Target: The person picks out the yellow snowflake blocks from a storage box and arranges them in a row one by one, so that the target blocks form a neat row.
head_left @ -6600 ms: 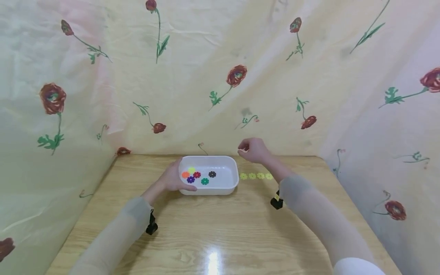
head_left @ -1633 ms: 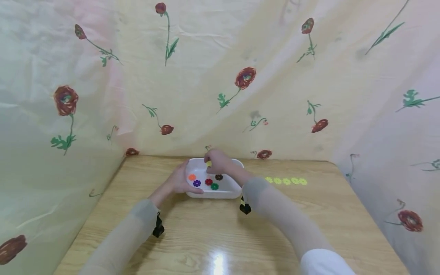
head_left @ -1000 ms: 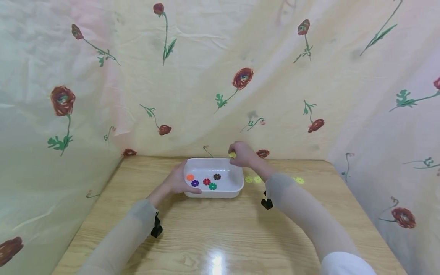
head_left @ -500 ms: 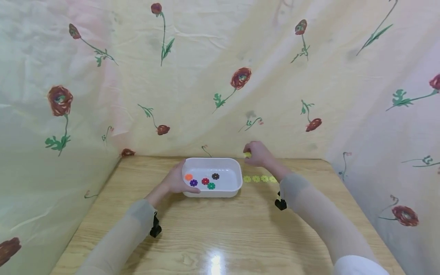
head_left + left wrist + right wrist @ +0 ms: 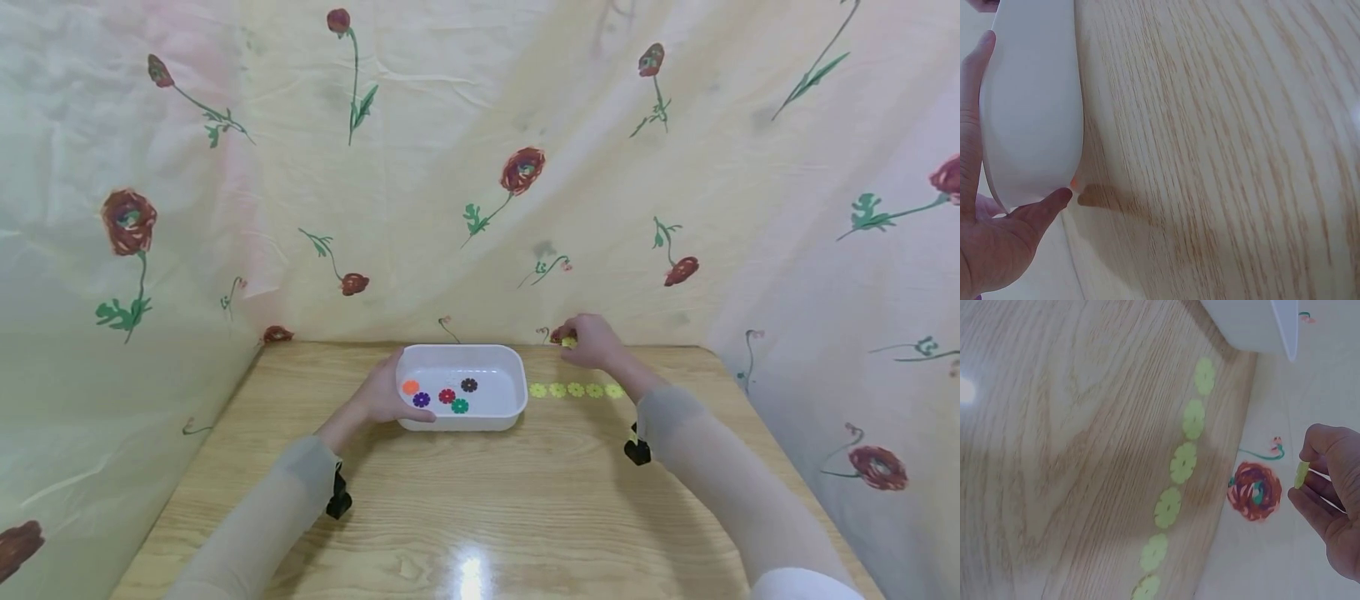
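My left hand grips the left end of a white plastic tub, thumb along the front side and fingers round the end; the left wrist view shows the tub's side from close by. Inside lie orange, purple, red, green and dark brown flower-shaped plastic discs. My right hand pinches a yellow flower disc between thumb and fingertips. It is raised above and behind a row of several yellow flower discs lying flat on the table.
The row of yellow discs runs rightward from the tub's right end. Floral cloth hangs close behind the wooden table and at both sides. My right forearm passes over the table to the right of the row.
My right hand was inside the tub, picked up its yellow disc, and has carried it out and rightward over the row. My left hand keeps its grip on the tub.
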The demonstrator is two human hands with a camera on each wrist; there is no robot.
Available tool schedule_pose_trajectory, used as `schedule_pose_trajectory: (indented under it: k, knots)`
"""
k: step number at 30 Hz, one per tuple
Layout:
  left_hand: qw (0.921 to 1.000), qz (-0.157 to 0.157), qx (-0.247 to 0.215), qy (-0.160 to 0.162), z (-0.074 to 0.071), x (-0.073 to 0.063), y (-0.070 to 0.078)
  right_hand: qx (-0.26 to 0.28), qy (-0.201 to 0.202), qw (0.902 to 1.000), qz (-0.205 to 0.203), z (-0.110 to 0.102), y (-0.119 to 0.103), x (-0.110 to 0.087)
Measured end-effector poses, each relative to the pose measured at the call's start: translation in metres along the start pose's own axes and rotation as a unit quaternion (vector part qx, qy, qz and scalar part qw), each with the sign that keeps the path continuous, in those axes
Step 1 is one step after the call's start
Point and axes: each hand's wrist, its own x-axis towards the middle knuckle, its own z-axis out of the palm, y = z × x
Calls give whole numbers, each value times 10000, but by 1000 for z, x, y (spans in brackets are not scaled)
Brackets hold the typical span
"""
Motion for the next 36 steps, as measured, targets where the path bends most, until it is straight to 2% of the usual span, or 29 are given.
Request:
schedule_pose_trajectory:
  k: [9, 14, 19, 25, 36]
  knots:
    - [10000, -64, -40, 1, 0, -1, 1, -47, 102, 9999, 35, -1, 26, -14]
    - [9999, 45, -144, 3, 0, -2, 2, -57, 226, 9997, -11, 0, 39, -24]
    - [9999, 41, -136, -12, 0, -1, 2, -68, 217, 9996, 162, -3, 49, -35]
    - [9999, -147, -20, 26, -1, -2, 3, 24, 156, 9993, 326, 0, 60, -51]
    - [10000, -88, -26, 25, 0, -1, 2, -32, 446, 9980, 446, 4, 84, -77]
